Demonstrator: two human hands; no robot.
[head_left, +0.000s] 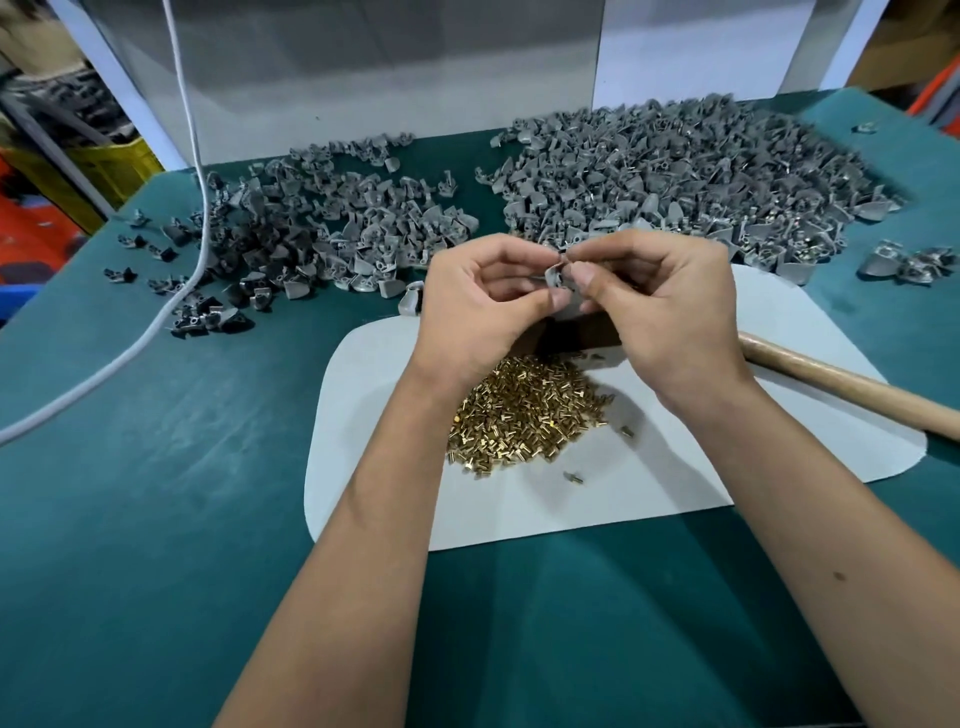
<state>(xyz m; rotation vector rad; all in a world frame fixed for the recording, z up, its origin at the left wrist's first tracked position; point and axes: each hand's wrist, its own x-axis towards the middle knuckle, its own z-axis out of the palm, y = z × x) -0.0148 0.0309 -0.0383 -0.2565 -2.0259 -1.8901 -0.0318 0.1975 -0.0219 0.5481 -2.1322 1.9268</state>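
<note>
Hands meet above white mat (649, 488): left hand (478, 306) and right hand (660, 312) both pinch one grey part (557, 278), over brass pin heap (524, 410).

- 12 to 2 o'clock of the right hand (670, 317): a large heap of grey parts (675, 171) blocks the table.
- 10 to 11 o'clock of the left hand (467, 312): a smaller heap (322, 228), with a bare green lane between both heaps.
- 3 o'clock: a wooden handle (852, 387) bars the way.
- 6 o'clock: brass rivets (524, 410) lie beneath the wrists.
- 8 o'clock: open table (156, 519), crossed by a white cable (130, 353).
</note>
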